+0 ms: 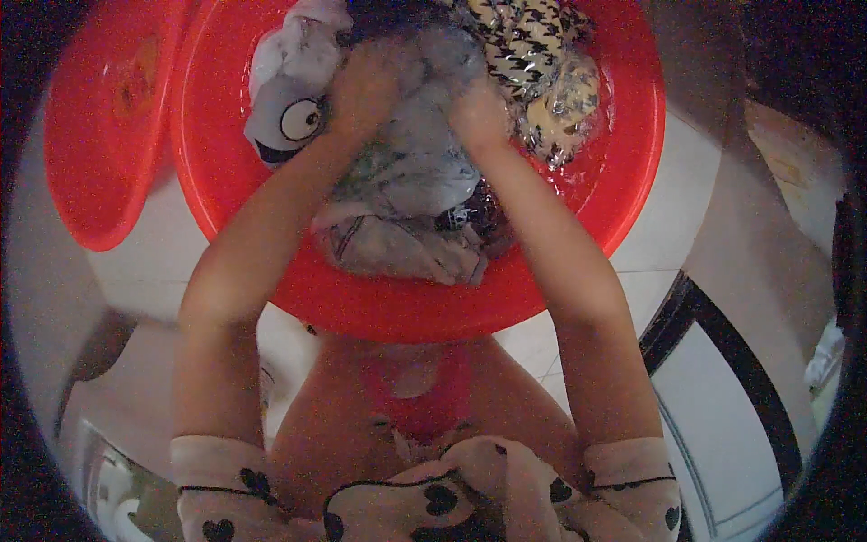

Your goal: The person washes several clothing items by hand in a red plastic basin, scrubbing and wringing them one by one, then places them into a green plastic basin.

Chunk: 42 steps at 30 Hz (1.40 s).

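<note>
A large red plastic basin holds water and wet clothes. My left hand presses into a wet grey garment near the basin's middle, its fingers blurred and partly hidden. At the garment's right side, my right hand is curled on the cloth. A light grey cloth with a cartoon eye lies left of my left hand. To the right of my right hand is a cream and black houndstooth-patterned cloth. Nearer to me, a bunched greyish-pink cloth rests by dark fabric.
A second red basin stands tilted at the left, close beside the large one. Light floor tiles surround them. A white panel with a dark border is at the lower right. My knees are close to the basin's near rim.
</note>
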Each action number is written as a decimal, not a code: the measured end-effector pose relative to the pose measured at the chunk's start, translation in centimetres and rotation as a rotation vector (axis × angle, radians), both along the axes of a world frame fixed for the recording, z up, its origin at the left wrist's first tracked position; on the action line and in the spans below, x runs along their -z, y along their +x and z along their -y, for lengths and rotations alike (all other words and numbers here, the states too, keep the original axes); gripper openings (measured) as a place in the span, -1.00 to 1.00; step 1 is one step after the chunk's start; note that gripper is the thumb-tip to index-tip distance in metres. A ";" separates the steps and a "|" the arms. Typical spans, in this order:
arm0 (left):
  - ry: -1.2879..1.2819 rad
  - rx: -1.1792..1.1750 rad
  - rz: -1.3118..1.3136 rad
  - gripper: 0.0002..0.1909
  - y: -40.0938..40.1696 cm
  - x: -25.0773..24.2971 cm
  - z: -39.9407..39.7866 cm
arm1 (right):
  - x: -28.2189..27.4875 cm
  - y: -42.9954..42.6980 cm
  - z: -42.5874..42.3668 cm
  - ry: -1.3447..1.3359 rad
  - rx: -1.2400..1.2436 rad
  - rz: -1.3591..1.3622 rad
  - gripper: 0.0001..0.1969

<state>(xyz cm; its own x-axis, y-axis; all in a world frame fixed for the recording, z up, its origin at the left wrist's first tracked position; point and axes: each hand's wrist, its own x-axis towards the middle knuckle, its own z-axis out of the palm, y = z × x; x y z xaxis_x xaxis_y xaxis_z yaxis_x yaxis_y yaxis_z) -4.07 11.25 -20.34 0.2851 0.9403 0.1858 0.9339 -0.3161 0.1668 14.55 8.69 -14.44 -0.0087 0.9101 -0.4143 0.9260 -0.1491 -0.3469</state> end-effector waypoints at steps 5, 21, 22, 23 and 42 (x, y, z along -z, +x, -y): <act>-0.053 0.108 -0.119 -0.54 -0.8 -2.1 1.1 | -7.3 -3.1 -1.7 -0.121 -0.214 0.233 -0.46; -0.331 -0.109 1.123 -0.60 -0.3 -16.2 4.1 | -13.1 3.5 2.6 -0.151 0.223 -0.656 -0.58; -0.286 0.017 0.838 -0.59 0.4 -14.4 4.5 | -10.8 3.1 3.1 -0.131 0.205 -0.668 -0.56; -0.233 0.135 0.559 -0.58 1.4 -12.4 4.9 | -8.4 3.0 3.7 0.035 0.133 -0.625 -0.56; -0.181 0.184 0.985 -0.57 6.1 -16.5 5.7 | -7.9 -0.2 -0.1 -0.485 0.866 -1.513 -0.59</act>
